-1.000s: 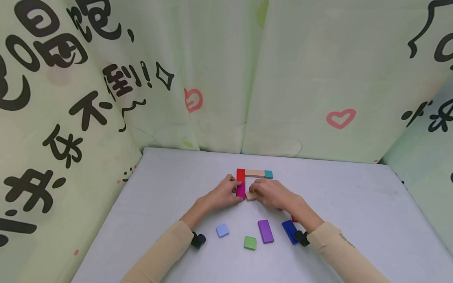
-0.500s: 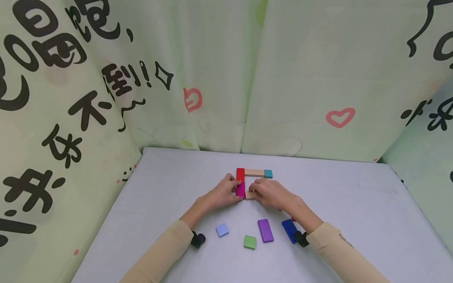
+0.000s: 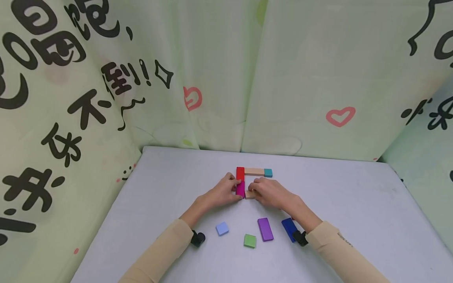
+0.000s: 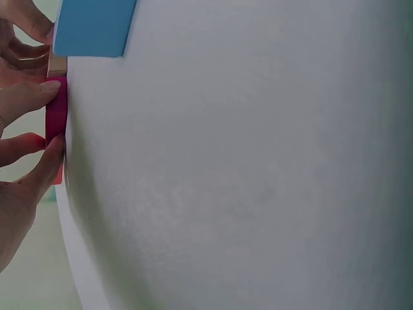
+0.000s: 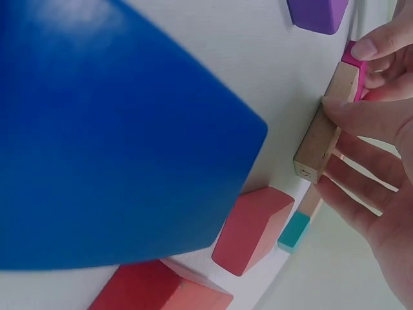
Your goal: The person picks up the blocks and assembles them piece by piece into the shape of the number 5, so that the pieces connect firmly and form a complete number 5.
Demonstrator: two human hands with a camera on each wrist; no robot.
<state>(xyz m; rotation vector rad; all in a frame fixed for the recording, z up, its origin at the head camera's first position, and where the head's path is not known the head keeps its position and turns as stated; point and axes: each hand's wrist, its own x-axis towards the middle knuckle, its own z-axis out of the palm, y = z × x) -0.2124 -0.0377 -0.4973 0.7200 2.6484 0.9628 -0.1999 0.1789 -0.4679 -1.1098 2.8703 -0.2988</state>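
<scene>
At the far left, black handwritten-style characters cover a pale green curtain (image 3: 219, 43); 不 (image 3: 87, 108) and 到 (image 3: 116, 78), followed by an exclamation mark, can be read. One light blue block (image 3: 222, 228) lies on the white table (image 3: 354, 204). Beyond it, the person's left hand (image 3: 224, 191) pinches one magenta block (image 3: 240, 189) between thumb and fingers; a red block (image 3: 240, 173) continues its line at the far end. One green block (image 3: 249, 241) lies nearer the person. The right hand (image 3: 272, 192) grips a wooden block (image 5: 316, 135), thumb on one side and fingers on the other, at the magenta block's near end. A small mark on its end face is too unclear to read. A second wooden block (image 3: 254, 171) runs from the red block to one teal block (image 3: 268, 173). Farther right are one purple block (image 3: 265, 229), one dark blue block (image 3: 288, 228) and, in the right wrist view, two more red blocks (image 5: 251, 229), making three red in all. Lettering on the right sleeve (image 3: 339, 247) is too small to read. One red heart outline (image 3: 340, 116) marks the curtain behind.
</scene>
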